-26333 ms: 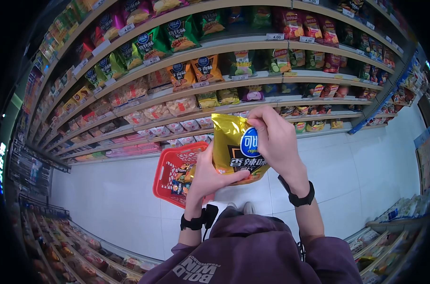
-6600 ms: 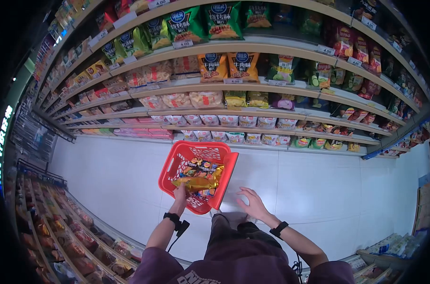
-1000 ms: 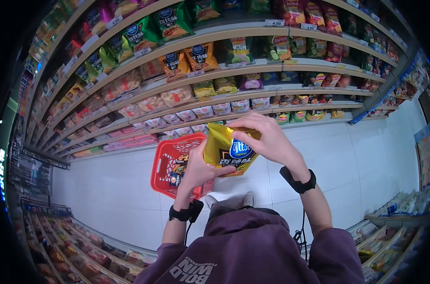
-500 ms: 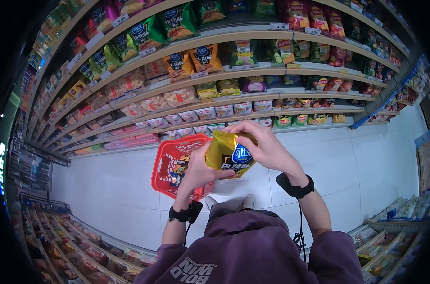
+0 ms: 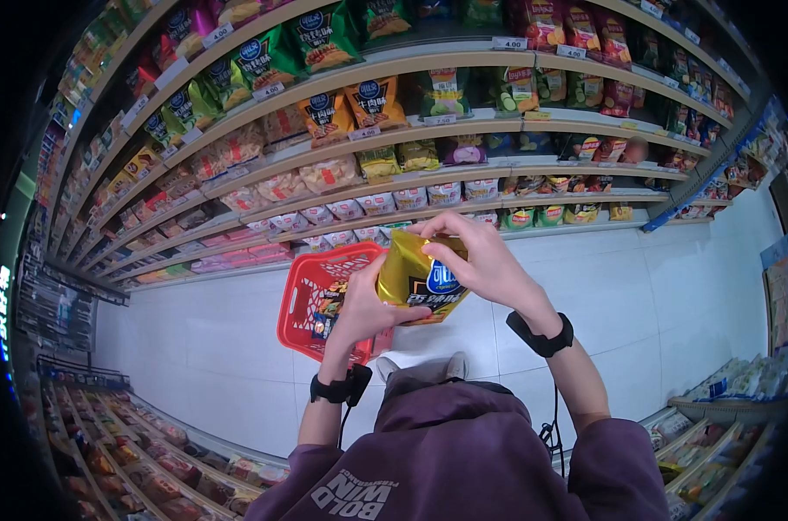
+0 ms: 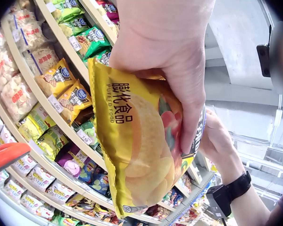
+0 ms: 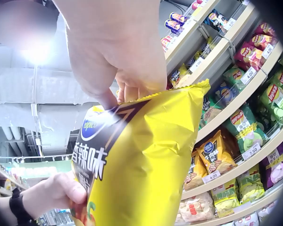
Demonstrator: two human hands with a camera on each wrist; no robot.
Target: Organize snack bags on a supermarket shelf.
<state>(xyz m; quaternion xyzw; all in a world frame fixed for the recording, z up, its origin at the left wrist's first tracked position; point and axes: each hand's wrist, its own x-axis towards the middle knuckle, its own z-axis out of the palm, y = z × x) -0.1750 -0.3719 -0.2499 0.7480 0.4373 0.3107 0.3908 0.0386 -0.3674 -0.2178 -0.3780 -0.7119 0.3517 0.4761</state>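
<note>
A yellow bag of potato chips (image 5: 404, 276) with a blue logo is held up in front of the body by both hands. My left hand (image 5: 364, 309) grips its lower left side, the thumb lying across the front below the lettering. At the top edge, the fingers and thumb of my right hand (image 5: 486, 266) pinch the bag near the logo. In the right wrist view, the top seam of the chip bag (image 7: 146, 155) runs under the curled fingers. The left wrist view shows the back of the chip bag (image 6: 137, 136), printed with chips.
Below and left on the floor stands a red shopping basket (image 5: 287, 323), with several snack packets (image 5: 328, 306) in it. Curved shelves (image 5: 463, 130) of chip bags rise ahead. Lower shelves with packaged goods (image 5: 164, 443) lie behind on the left. Pale tiled floor (image 5: 585, 295) spreads to the right.
Earlier, the left hand held a yellow bag in the basket while the right hand was empty. Now both hands hold a chip bag in front. Over the last second, bag and hands shift only slightly.
</note>
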